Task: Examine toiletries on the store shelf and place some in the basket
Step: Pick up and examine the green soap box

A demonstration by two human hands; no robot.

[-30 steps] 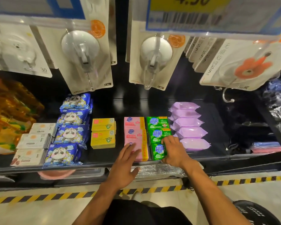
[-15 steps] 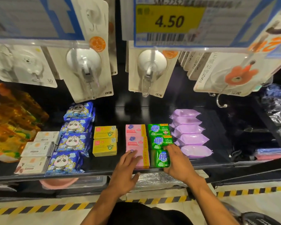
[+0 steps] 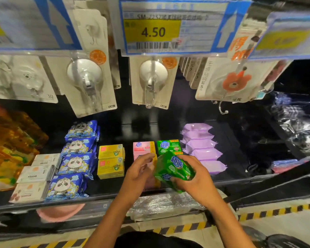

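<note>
My right hand (image 3: 195, 178) grips a green soap pack (image 3: 174, 169), lifted and tilted above the front of the black shelf (image 3: 231, 179). It looks like two green bars held together. Another green soap pack (image 3: 168, 145) still lies on the shelf behind it. My left hand (image 3: 138, 174) hovers over the pink soap packs (image 3: 143, 147) with relaxed fingers, close to the left edge of the held green pack and holding nothing. A dark basket (image 3: 284, 241) shows at the bottom right on the floor.
On the shelf lie yellow soap boxes (image 3: 111, 160), blue panda packs (image 3: 75, 161), white boxes (image 3: 36, 176) and purple packs (image 3: 200, 145). Carded suction hooks (image 3: 89, 81) and a 4.50 price tag (image 3: 152, 31) hang overhead. Yellow-black tape (image 3: 276, 212) marks the floor.
My right hand has lifted the front green soap packs off the shelf and tilted them. My left hand rose from the pink soap toward the green pack. The camera moved closer.
</note>
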